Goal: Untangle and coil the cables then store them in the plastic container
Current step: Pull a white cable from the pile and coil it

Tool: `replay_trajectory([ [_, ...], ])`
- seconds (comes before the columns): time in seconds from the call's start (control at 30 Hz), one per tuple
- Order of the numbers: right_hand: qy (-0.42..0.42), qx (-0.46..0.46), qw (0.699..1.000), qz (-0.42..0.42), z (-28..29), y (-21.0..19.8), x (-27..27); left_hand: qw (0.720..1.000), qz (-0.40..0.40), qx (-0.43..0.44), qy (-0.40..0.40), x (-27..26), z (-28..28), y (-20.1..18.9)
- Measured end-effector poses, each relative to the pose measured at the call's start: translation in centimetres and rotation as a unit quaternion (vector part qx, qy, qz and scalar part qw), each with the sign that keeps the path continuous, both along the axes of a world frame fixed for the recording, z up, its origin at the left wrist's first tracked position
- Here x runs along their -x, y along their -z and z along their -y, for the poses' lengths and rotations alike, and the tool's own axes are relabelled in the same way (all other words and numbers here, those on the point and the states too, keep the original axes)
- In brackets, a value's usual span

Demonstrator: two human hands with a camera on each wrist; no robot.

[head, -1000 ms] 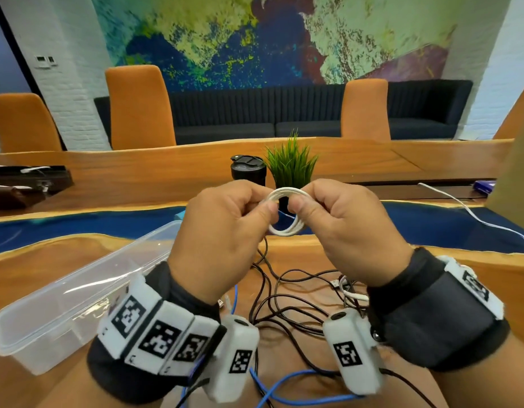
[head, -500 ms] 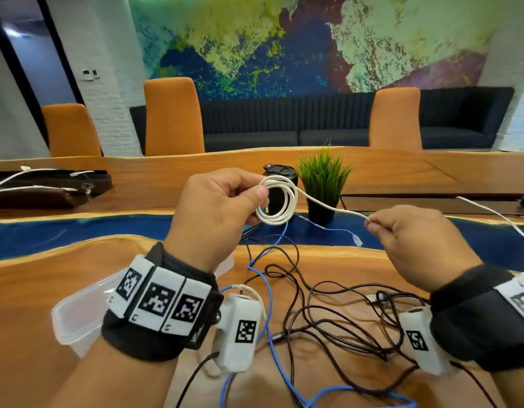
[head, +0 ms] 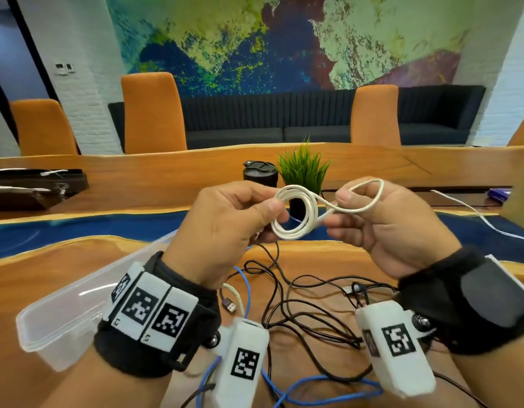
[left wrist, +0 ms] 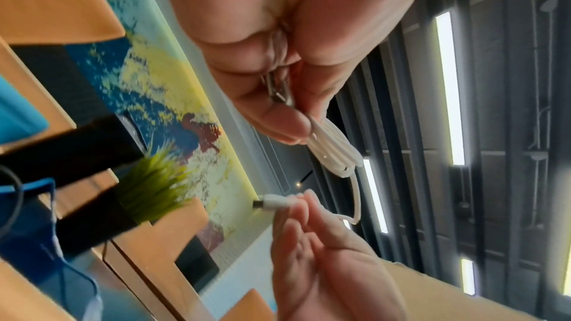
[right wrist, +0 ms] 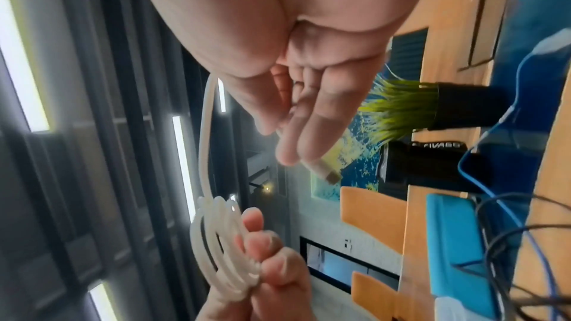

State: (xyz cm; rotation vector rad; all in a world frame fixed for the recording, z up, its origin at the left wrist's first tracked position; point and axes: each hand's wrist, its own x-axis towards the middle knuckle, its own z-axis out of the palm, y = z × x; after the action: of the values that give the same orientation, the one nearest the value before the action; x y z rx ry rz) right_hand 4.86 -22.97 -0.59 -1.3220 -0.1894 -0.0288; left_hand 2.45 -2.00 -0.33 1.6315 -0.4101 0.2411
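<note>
A white cable, coiled into a small ring (head: 296,214), is held up over the table. My left hand (head: 271,214) pinches the ring's left side between thumb and fingers. My right hand (head: 335,212) pinches the cable's free end close to the ring, and a loose loop (head: 372,198) arches above it. In the left wrist view the white plug (left wrist: 273,204) sticks out of the right fingers, below the coil (left wrist: 333,150). The right wrist view shows the same plug (right wrist: 322,169) and ring (right wrist: 216,250). The clear plastic container (head: 57,316) stands open at the lower left.
A tangle of black cables (head: 302,310) and a blue cable (head: 322,391) lie on the wooden table below my hands. A potted plant (head: 303,169) and a black tumbler (head: 259,173) stand behind the coil. Another white cable (head: 475,213) runs along the right.
My right hand, stretched out to the right half a second ago, has come back to the coil, bending the free end into a new loop. The left hand still holds the ring.
</note>
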Motion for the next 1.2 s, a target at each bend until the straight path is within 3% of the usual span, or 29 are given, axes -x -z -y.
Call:
replay_trajectory([
  [0.07,0.025,0.037,0.999,0.014,0.1,0.2,-0.3,0.999,0.010,0.035,0.005,0.0,0.1,-0.3],
  [0.1,0.058,0.115,0.991,0.040,0.3,0.5,-0.6,0.998,0.019,0.060,0.000,0.0,0.0,-0.6],
  [0.13,0.092,0.223,0.968,0.073,0.8,1.0,-0.9,0.996,0.031,0.086,-0.009,0.0,-0.3,-0.9],
  [0.2,0.106,0.423,0.891,0.124,1.3,1.5,-1.0,0.990,0.055,0.121,-0.037,-0.1,-1.0,-1.5],
  [0.27,0.025,0.490,0.860,0.140,1.2,1.1,-0.4,0.987,0.079,0.115,-0.085,-0.4,-1.4,-1.6],
  [0.3,-0.027,0.474,0.868,0.143,1.0,0.6,0.2,0.984,0.090,0.108,-0.111,-0.6,-1.5,-1.6],
  [0.37,-0.107,0.370,0.914,0.130,0.7,-0.5,1.5,0.977,0.106,0.093,-0.158,-0.8,-1.6,-1.3],
  [0.47,-0.141,0.233,0.958,0.095,0.5,-1.7,2.4,0.974,0.112,0.073,-0.181,-0.8,-1.6,-1.1],
  [0.57,-0.033,0.170,0.982,0.071,0.4,-1.1,1.3,0.974,0.118,0.059,-0.185,-0.7,-1.7,-1.1],
  [0.67,0.102,0.193,0.973,0.077,0.5,-0.1,0.0,0.967,0.141,0.025,-0.210,-0.7,-1.9,-1.0],
  [0.7,0.145,0.248,0.952,0.101,0.6,0.3,-0.4,0.964,0.147,0.013,-0.221,-0.8,-2.0,-1.0],
  [0.73,0.187,0.347,0.909,0.136,0.7,0.8,-0.7,0.962,0.151,0.004,-0.229,-0.9,-2.1,-0.9],
  [0.83,0.196,0.651,0.712,0.176,0.3,1.9,-1.0,0.961,0.148,-0.014,-0.233,-1.2,-1.9,-0.5],
  [0.87,0.174,0.697,0.673,0.175,0.0,2.2,-1.1,0.961,0.146,-0.017,-0.234,-1.3,-1.9,-0.3],
  [0.93,0.110,0.723,0.655,0.190,-0.3,2.5,-1.2,0.959,0.146,-0.020,-0.241,-1.5,-2.0,-0.1],
  [1.0,0.041,0.686,0.690,0.226,-0.1,2.2,-0.9,0.957,0.143,-0.016,-0.251,-1.8,-2.5,-0.1],
  [1.07,0.006,0.570,0.788,0.233,0.4,1.7,-0.5,0.959,0.125,-0.006,-0.256,-2.2,-3.0,0.0],
  [1.13,0.008,0.367,0.909,0.197,0.4,0.9,-0.1,0.969,0.083,0.031,-0.232,-2.3,-3.2,0.1],
  [1.2,0.027,0.151,0.979,0.133,0.2,0.4,0.0,0.981,0.024,0.088,-0.170,-2.2,-2.6,0.2],
])
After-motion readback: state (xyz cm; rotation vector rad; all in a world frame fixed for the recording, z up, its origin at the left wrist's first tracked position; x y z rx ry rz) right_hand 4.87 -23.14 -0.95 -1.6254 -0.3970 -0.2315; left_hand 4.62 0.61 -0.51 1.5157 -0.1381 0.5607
